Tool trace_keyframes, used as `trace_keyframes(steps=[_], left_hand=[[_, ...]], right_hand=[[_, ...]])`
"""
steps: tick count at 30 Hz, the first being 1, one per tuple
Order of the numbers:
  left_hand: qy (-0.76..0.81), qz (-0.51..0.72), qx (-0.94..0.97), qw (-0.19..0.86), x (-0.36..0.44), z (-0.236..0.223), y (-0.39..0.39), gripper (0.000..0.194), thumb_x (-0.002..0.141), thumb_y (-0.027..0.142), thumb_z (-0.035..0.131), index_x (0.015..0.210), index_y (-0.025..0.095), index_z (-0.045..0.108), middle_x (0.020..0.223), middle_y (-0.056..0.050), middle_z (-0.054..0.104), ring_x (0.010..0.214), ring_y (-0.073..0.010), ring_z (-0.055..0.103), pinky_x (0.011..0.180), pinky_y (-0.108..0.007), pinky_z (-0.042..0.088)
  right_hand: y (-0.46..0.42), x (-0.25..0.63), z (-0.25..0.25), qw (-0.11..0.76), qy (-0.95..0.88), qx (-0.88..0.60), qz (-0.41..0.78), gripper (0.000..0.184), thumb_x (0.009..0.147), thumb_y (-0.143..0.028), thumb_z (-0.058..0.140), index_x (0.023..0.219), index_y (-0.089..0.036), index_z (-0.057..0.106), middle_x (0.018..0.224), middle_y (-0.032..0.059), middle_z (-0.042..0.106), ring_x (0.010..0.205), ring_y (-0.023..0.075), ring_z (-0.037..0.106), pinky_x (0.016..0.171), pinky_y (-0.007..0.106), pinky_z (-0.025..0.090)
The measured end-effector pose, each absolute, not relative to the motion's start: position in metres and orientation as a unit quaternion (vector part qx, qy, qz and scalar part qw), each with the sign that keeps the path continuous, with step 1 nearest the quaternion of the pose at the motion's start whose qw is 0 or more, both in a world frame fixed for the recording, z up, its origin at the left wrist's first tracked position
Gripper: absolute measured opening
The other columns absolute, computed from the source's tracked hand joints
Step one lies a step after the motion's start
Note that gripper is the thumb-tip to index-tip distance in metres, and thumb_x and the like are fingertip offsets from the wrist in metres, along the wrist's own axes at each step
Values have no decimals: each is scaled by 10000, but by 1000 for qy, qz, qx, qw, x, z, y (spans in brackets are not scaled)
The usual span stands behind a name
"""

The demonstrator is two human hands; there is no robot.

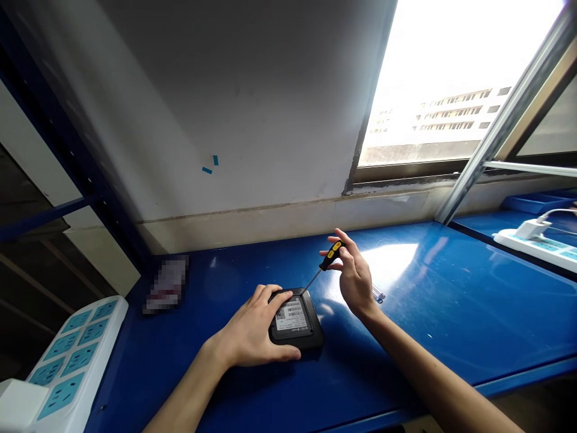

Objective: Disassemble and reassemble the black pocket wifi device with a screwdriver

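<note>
A black square device (318, 337) with a white printed label (295, 316) facing up lies on the blue table. My left hand (255, 334) grips it from the left, thumb along the near side and fingers over the far left part. In my right hand (354, 273) is a screwdriver (332, 255) with a black and yellow handle, held by the fingers. Its thin shaft slants down to the left, and the tip meets the device near its far edge. Whether a screw sits under the tip is too small to tell.
A white power strip (112, 319) with teal sockets stands at the left. Behind it lies a pixelated packet (167, 285). Clear, thin pieces (378, 293) rest beyond my right wrist. Another power strip (541, 243) and a blue tray (536, 202) are at the far right.
</note>
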State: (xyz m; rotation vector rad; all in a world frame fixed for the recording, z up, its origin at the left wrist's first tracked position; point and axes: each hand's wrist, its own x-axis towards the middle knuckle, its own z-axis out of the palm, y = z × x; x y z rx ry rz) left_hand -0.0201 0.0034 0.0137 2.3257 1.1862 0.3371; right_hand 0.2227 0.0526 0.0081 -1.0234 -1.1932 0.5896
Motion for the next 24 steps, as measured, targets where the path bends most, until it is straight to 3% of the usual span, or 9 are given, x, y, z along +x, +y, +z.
trace_keyframes(steps=[6, 9, 12, 14, 16, 21, 24], left_hand=[[434, 127, 856, 252, -20, 13, 3, 1014, 667, 632, 864, 1529, 295, 448, 1519, -93, 448, 1394, -341, 430, 1173, -514, 433], [436, 126, 856, 248, -21, 12, 3, 1017, 673, 641, 857, 1535, 294, 444, 1535, -95, 436, 1412, -341, 413, 1184, -518, 417], [437, 125, 856, 248, -21, 12, 4, 1018, 673, 644, 856, 1536, 293, 444, 1541, -99, 432, 1418, -345, 407, 1186, -525, 412], [434, 129, 856, 249, -21, 11, 4, 1014, 670, 639, 860, 1532, 300, 448, 1532, -98, 441, 1411, -349, 416, 1180, -529, 420], [432, 135, 856, 250, -21, 11, 4, 1010, 667, 642, 861, 1529, 311, 451, 1527, -95, 448, 1408, -355, 420, 1176, -538, 423], [434, 132, 857, 246, -22, 9, 5, 1024, 672, 662, 851, 1538, 303, 441, 1531, -94, 442, 1410, -350, 417, 1184, -531, 416], [435, 129, 856, 247, -22, 10, 5, 1031, 669, 666, 849, 1540, 297, 439, 1531, -98, 441, 1414, -351, 414, 1184, -533, 417]], right_hand=[[54, 224, 7, 662, -533, -456, 263, 569, 986, -533, 484, 1490, -270, 499, 1266, 106, 675, 922, 236, 736, 650, 376, 656], [54, 224, 7, 658, -536, -468, 247, 606, 957, -557, 564, 1478, -252, 505, 1056, 63, 679, 839, 213, 715, 640, 365, 648], [54, 224, 7, 655, -537, -486, 215, 553, 931, -568, 622, 1375, -241, 586, 816, -14, 580, 689, 168, 642, 598, 333, 625], [54, 224, 7, 653, -539, -489, 210, 500, 937, -577, 611, 1312, -246, 619, 764, -33, 539, 638, 151, 607, 576, 315, 611], [53, 224, 7, 653, -540, -482, 222, 484, 962, -585, 561, 1315, -258, 612, 803, -21, 554, 661, 153, 625, 572, 303, 606], [53, 223, 7, 657, -532, -466, 261, 493, 1006, -542, 434, 1410, -288, 555, 1185, 74, 630, 878, 201, 717, 618, 309, 616], [53, 224, 7, 665, -526, -454, 275, 495, 1004, -502, 415, 1435, -293, 542, 1282, 92, 636, 942, 226, 726, 646, 332, 624]])
